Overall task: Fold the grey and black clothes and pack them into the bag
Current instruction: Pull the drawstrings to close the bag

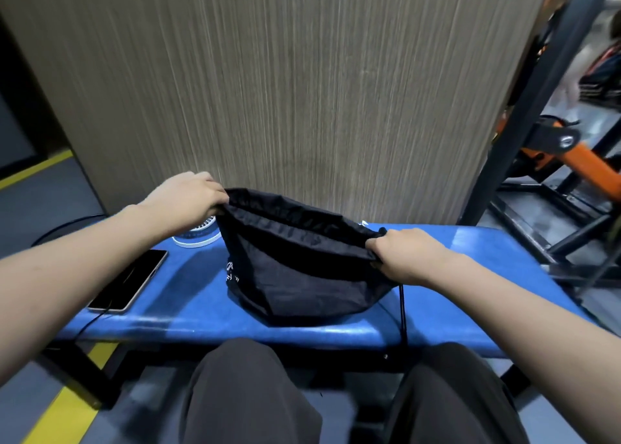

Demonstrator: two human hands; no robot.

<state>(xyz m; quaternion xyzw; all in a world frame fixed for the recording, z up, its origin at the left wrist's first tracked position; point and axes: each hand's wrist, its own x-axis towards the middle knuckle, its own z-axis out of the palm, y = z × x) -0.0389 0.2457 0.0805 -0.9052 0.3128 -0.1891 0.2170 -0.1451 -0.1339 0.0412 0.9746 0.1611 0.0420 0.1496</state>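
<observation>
Blue bench (pixel 188 295): left hand (pixel 188 195), right hand (pixel 408 253) each grip bag (pixel 302 269) rim.

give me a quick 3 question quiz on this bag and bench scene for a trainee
1. True or false: both hands grip the top edge of the black bag.
2. Which thing lies nearest the left end of the blue bench? A) the phone B) the white fan C) the bag
3. Fill in: a black ____ hangs from the bag over the bench's front edge.

Key
1. True: the left hand and the right hand each hold one end of the opening.
2. A: the phone lies left of the white fan.
3. Cord: the drawstring cord.
</observation>
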